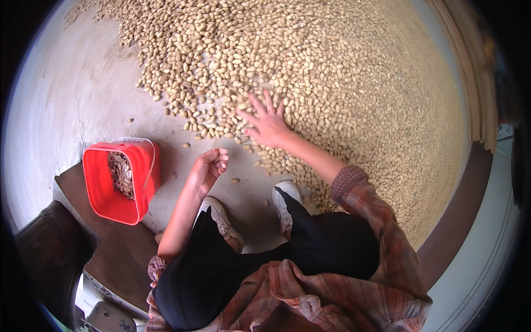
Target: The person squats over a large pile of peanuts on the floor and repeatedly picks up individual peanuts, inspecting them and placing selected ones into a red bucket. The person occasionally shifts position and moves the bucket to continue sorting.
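Observation:
A wide layer of unshelled peanuts covers much of the concrete floor. My right hand is at the layer's near edge, fingers spread over the peanuts, with nothing visibly gripped. To its lower left, my left hand hovers above bare concrete with its fingers curled in. The curled fingers hide whatever may be inside the palm. On my left a red plastic bucket leans with its mouth facing me. Dry brown debris lies inside it, and its thin white handle hangs over the side.
My white shoes stand close to the peanuts' edge. Below the bucket is a brown step or ledge, beside a dark glossy object. A bundle of pale slats and a dark floor border run along the right.

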{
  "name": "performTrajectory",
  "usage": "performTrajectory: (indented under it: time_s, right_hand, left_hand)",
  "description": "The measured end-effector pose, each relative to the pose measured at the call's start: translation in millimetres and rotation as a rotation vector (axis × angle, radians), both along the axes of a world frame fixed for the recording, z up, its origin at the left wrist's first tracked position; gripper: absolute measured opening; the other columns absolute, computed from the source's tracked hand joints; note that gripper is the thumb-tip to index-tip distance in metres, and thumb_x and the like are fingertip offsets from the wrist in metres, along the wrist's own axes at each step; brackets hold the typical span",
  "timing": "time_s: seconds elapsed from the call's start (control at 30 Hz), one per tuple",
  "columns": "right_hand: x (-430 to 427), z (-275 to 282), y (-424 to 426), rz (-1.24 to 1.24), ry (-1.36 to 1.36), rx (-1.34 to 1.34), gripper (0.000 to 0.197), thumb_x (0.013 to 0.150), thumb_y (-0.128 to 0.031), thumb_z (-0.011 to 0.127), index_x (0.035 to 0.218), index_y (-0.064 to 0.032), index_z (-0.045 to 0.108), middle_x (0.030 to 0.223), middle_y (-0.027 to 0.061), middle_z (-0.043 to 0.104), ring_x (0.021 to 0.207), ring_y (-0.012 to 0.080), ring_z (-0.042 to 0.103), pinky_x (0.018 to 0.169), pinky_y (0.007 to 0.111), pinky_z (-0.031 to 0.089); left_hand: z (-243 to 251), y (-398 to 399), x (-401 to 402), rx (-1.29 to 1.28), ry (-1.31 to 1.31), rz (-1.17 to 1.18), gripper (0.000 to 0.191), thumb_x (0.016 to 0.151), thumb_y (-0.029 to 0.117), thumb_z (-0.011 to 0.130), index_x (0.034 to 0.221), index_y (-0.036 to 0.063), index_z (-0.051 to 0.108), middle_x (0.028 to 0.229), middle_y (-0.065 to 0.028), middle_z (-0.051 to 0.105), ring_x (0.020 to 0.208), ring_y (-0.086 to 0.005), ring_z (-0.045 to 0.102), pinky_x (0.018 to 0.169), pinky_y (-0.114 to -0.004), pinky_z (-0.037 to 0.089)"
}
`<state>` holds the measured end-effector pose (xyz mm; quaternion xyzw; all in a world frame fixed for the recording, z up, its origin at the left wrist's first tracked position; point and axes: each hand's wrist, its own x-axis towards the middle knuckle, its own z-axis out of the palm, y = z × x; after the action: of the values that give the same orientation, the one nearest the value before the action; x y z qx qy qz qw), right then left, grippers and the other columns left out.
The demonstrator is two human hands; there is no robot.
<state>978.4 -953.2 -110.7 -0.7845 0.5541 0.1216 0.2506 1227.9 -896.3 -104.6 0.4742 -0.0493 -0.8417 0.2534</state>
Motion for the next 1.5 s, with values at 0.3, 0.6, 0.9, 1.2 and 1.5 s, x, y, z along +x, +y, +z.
performTrajectory:
  time_s: [0.3, 0.6, 0.9, 1.2, 1.5]
  right_hand:
    - [-8.8, 16.9, 91.8, 0.016, -0.214, 0.078, 0.043, 0.097, -0.032, 0.055, 0.140, -0.0294, 0.053, 0.164, 0.0089, 0.019, 0.150, 0.0431, 0.002, 0.115, 0.070, 0.008]
    - [-59.3, -8.1, -77.7, -0.493, -0.199, -0.356, 0.019, 0.095, -0.018, 0.061, 0.099, -0.0015, 0.069, 0.106, 0.0169, 0.059, 0.098, 0.0249, 0.058, 0.083, 0.039, 0.052]
    - [-56.7, -28.6, -125.6, -0.436, -0.028, -0.199, 0.011, 0.085, -0.018, 0.071, 0.092, -0.0095, 0.069, 0.105, 0.0148, 0.061, 0.095, 0.0291, 0.063, 0.082, 0.044, 0.052]
    - [-2.6, 47.2, -15.6, -0.533, -0.663, 0.383, 0.007, 0.094, -0.009, 0.062, 0.093, -0.0057, 0.069, 0.089, 0.0091, 0.071, 0.070, 0.0117, 0.065, 0.061, 0.020, 0.056]
    - [-59.1, 20.5, -81.4, -0.668, -0.234, -0.044, 0.023, 0.096, -0.009, 0.058, 0.116, -0.0013, 0.066, 0.119, 0.0175, 0.064, 0.095, 0.0195, 0.064, 0.083, 0.029, 0.055]
  left_hand:
    - [9.2, 15.6, 2.9, 0.055, -0.076, -0.001, 0.025, 0.102, 0.013, 0.044, 0.104, -0.0034, 0.062, 0.083, -0.0068, 0.064, 0.068, -0.0138, 0.058, 0.059, -0.025, 0.046]
    - [21.0, 12.8, -6.3, 0.050, -0.109, -0.053, 0.024, 0.102, 0.018, 0.051, 0.095, -0.0012, 0.063, 0.068, 0.0008, 0.052, 0.055, -0.0088, 0.046, 0.045, -0.022, 0.031]
    - [23.8, 13.9, 2.4, 0.024, -0.112, -0.029, 0.026, 0.102, 0.021, 0.052, 0.092, -0.0002, 0.064, 0.066, 0.0015, 0.051, 0.054, -0.0081, 0.046, 0.045, -0.022, 0.031]
    - [8.5, 11.6, -15.9, 0.075, 0.064, 0.035, 0.041, 0.105, 0.036, 0.045, 0.101, -0.0004, 0.063, 0.081, -0.0035, 0.061, 0.074, -0.0160, 0.059, 0.067, -0.028, 0.049]
    - [17.6, 0.6, -25.8, 0.130, 0.012, -0.041, 0.038, 0.106, 0.037, 0.043, 0.075, 0.0150, 0.045, 0.064, 0.0032, 0.040, 0.053, -0.0084, 0.032, 0.047, -0.024, 0.025]
